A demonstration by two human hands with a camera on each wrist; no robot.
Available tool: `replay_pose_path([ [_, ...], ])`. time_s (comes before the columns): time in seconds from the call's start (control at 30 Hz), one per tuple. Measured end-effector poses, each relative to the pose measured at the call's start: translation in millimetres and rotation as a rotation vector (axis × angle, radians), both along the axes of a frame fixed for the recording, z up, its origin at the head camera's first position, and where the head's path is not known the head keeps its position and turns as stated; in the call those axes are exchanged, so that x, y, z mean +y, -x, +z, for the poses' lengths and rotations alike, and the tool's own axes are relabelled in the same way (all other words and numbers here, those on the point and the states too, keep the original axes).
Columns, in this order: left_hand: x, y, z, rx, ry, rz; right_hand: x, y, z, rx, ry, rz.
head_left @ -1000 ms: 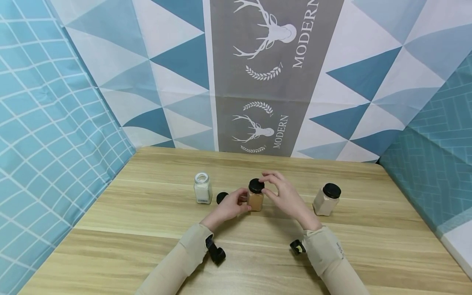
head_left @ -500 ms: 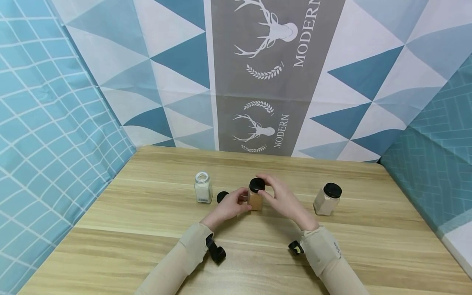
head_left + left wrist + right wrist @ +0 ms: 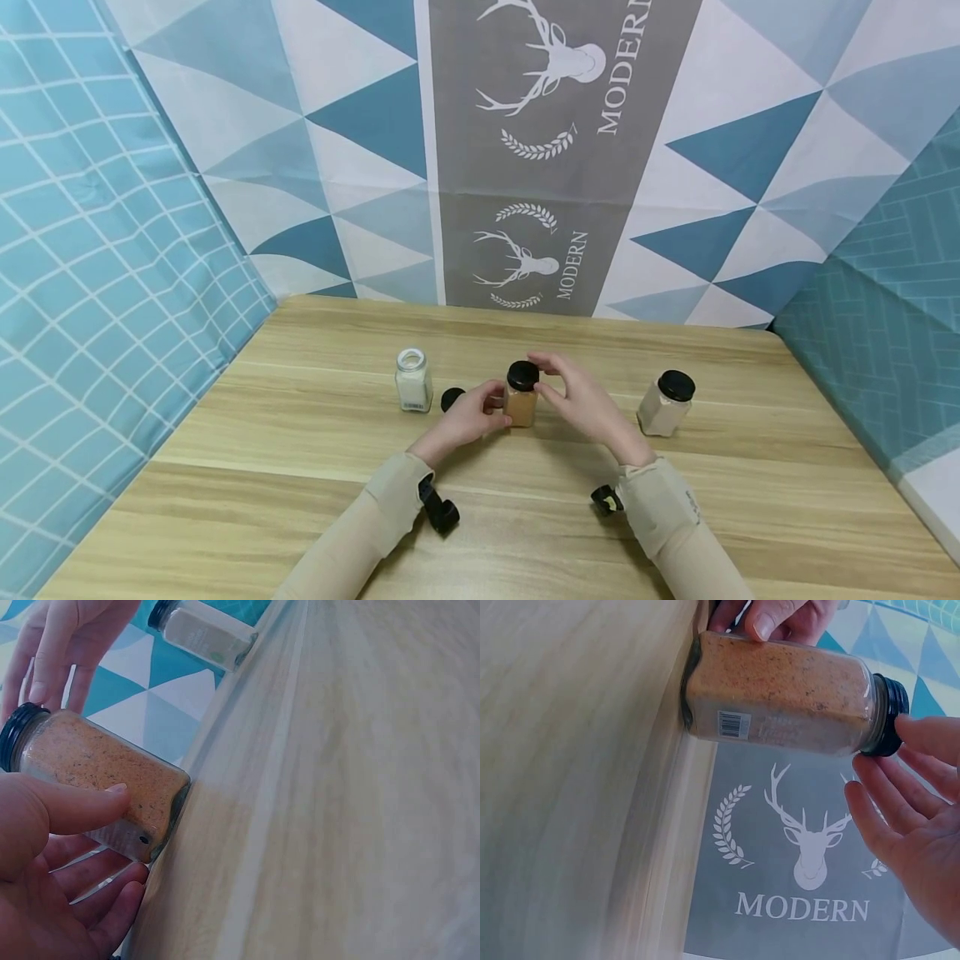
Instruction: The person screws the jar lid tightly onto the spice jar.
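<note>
The orange jar (image 3: pixel 521 410) stands upright on the surface (image 3: pixel 300 417), about midway between the left and right edges and nearer the far edge than the bottom of the head view. It is clear and square-sided, filled almost to the shoulder with a coarse orange powder flecked with dark bits; a barcode (image 3: pixel 733 725) shows low on one side, beside faint print too blurred to read. The left hand (image 3: pixel 467 417) grips it, thumb on one side and fingers curled round the other. A ribbed black cap (image 3: pixel 522 376) sits on the jar; the right hand (image 3: pixel 588 408) is partly open about it, one digit touching, the others loosely spread just beside, and whether they press the cap I cannot tell. Towards the left edge stands the white jar (image 3: pixel 414 390), open-mouthed, with pale contents and a striped label. Between it and the orange jar lies a round black lid (image 3: pixel 452 397), partly hidden by the left hand. Towards the right edge, the beige jar (image 3: pixel 660 415), faceted and black-topped, holds something pale; its print is illegible. The surface is smooth and wood-grained, its near edge cut off.
</note>
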State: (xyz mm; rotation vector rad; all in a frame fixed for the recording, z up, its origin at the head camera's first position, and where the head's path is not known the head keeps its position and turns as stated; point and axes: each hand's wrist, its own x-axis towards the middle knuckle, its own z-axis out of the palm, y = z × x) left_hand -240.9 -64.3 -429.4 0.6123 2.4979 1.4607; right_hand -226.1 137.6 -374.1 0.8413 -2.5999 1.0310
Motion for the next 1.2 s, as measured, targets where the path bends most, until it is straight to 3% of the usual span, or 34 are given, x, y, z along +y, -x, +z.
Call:
replay_pose_path([
  [0.4,-0.6,1.4,-1.1,0.004,0.005,-0.002,0.8,3.5,0.7,0.055,-0.008,-0.018],
  [1.2,-0.4,-0.4,-0.6,-0.002,0.003,-0.003,-7.8,3.4,-7.3,0.119,-0.004,0.050],
])
